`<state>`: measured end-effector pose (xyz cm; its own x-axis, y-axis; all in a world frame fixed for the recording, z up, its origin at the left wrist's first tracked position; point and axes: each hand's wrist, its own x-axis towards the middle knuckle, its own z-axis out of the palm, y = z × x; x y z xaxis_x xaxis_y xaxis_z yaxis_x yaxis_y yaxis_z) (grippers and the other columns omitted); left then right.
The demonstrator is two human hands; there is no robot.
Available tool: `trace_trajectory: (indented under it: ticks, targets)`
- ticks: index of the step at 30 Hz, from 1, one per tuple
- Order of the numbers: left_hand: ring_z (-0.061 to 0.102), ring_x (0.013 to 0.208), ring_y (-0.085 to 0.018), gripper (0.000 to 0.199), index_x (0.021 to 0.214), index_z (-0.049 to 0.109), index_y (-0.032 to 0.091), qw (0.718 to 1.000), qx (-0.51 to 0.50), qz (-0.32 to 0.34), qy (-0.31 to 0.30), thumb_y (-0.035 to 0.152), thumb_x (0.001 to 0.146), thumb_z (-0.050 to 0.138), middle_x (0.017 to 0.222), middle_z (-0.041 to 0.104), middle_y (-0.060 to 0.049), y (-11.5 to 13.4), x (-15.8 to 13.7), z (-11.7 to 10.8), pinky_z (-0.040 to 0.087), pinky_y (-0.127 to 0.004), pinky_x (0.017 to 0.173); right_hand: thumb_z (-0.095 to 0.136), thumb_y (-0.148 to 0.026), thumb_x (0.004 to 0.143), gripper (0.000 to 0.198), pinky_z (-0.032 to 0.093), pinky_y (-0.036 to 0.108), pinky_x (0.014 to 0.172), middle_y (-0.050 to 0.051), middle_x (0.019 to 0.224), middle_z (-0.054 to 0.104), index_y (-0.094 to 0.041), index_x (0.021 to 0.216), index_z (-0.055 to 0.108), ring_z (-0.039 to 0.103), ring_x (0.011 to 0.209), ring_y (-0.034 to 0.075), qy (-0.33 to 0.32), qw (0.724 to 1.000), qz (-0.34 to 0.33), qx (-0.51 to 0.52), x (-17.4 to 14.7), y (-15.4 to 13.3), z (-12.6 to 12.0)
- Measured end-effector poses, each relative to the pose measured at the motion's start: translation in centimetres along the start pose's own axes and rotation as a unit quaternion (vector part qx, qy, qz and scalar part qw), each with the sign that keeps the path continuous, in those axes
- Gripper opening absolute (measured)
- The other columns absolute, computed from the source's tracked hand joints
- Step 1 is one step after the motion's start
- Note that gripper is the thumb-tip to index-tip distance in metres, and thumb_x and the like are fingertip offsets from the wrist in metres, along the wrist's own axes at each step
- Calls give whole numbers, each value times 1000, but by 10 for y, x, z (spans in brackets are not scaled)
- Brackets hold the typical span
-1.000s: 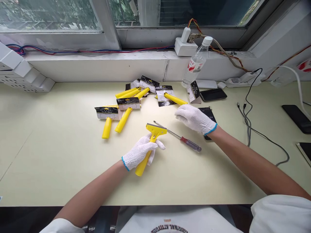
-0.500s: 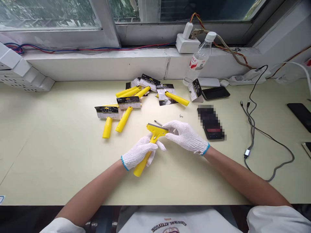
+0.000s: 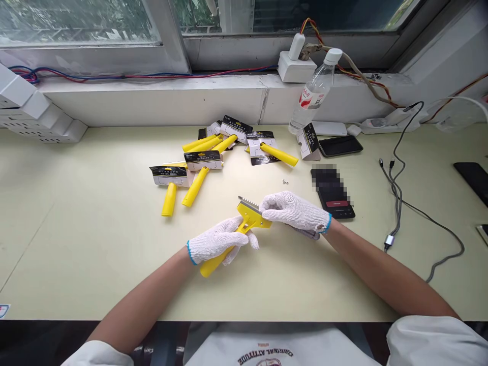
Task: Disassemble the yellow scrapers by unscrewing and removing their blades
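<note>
Pale surface [image 3: 95, 213] below a window [image 3: 76, 20]. Left hand [image 3: 219, 240], grip closed round the yellow scraper [image 3: 250, 219], held near mid-surface. Right hand [image 3: 295, 211] has fingertips bunched at its blade edge [image 3: 249, 204]; can't tell whether pinching. Step looks like blade-edge handling; next move calls for steady left hold, careful fingertips.

Left arm [image 3: 143, 296] comes in from near left, forearm bare and angled far and right; left hand [image 3: 213, 241], white-gloved and blue-cuffed, has its digits wrapped in a grip, some tips poking out on the right side. Right arm [image 3: 385, 267] comes in from near right, forearm bare and angled far and left; right hand [image 3: 295, 211], gloved the same, is back up, fingers bent, tips bunched left, full pinch unclear. Hands near each other, not touching, right one slightly farther.
</note>
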<state>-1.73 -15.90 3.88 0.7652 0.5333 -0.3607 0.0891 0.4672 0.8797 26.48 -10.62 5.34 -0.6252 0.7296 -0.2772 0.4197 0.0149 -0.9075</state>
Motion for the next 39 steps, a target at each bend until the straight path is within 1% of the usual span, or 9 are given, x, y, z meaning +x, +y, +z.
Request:
trace_trajectory:
  ticks: [5,12,15,18,23,26,29,33,39]
  targets:
    - [55,45,-7,54,151,61,21,1000,17,-17,-15,35,99,66,127,81,-12,3,-2,-2,48,-26,47,66,-31,92,14,44,27,68,-3,80,68,-20,88,73,58,73,14,0,1000,-6,-26,-2,-4,3]
    - [55,50,-8,39,136,65,22,993,114,-30,-9,31,98,64,116,81,-5,12,-9,-5,50,-27,54,63,-18,88,12,38,27,62,-4,71,68,-20,85,74,51,61,11,65,980,-106,-158,-5,-6,13]
    - [55,49,-8,36,132,65,22,992,117,-33,-13,31,97,65,111,81,-4,14,-10,-6,50,-27,55,63,-16,86,12,37,27,62,-4,69,69,-20,84,74,51,60,11,70,973,-111,-189,-5,-6,15]
    - [55,49,-8,31,126,66,21,991,122,-42,-25,32,97,65,107,80,-4,13,-9,-6,50,-28,55,62,-16,87,12,36,27,62,-4,68,66,-20,82,72,50,60,11,63,976,-111,-179,-5,-7,16]
    - [54,50,-9,35,129,66,21,992,116,-44,-34,33,96,66,107,81,-5,11,-8,-7,49,-27,53,63,-24,89,11,34,27,59,-6,66,58,-21,78,64,46,60,11,42,991,-76,-105,-6,-7,11]
    - [53,50,-9,35,129,66,20,993,106,-42,-36,34,97,66,108,80,-5,10,-8,-8,48,-28,52,61,-31,90,15,37,27,60,-5,67,58,-23,78,58,47,61,12,51,996,-27,-65,-4,0,-1]
    - [53,50,-9,31,124,66,20,994,98,-39,-32,37,98,68,108,81,-6,8,-9,-9,48,-29,55,58,-37,93,22,38,28,63,-4,69,59,-23,76,56,52,65,14,75,987,33,-135,2,13,-21]
    - [54,50,-10,29,120,66,20,995,92,-35,-24,39,98,68,109,81,-6,6,-9,-9,49,-31,58,63,-38,92,23,34,31,64,-3,68,60,-22,75,60,52,67,16,77,973,61,-208,12,25,-43]
    - [53,49,-8,24,115,68,20,996,82,-24,-13,36,97,68,110,81,-6,6,-9,-10,51,-32,62,66,-34,94,24,33,33,64,1,70,67,-22,73,65,56,69,18,45,959,63,-272,22,20,-42]
